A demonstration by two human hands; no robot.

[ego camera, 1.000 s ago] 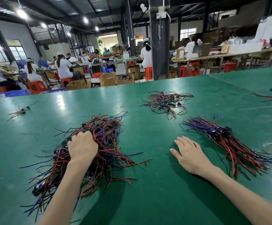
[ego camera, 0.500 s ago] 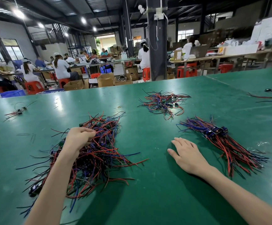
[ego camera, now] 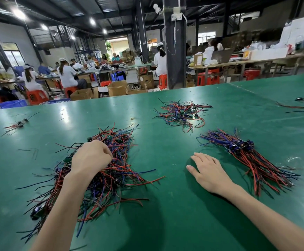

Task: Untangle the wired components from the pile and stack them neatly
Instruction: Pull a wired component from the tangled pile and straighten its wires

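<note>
- Part done: a combed stack of red and blue wired components lies at the right of the green desk, its long axis running from far-left to near-right.
- Most is left: the tangled pile of red, blue and black wires sprawls at the left, with no single direction.
- The left hand is clenched on wires in that pile.
- The right hand lies flat and released on the desk.

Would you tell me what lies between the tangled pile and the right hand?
Only bare table and stray wire ends of the tangled pile, up to the right hand; head view.
</note>
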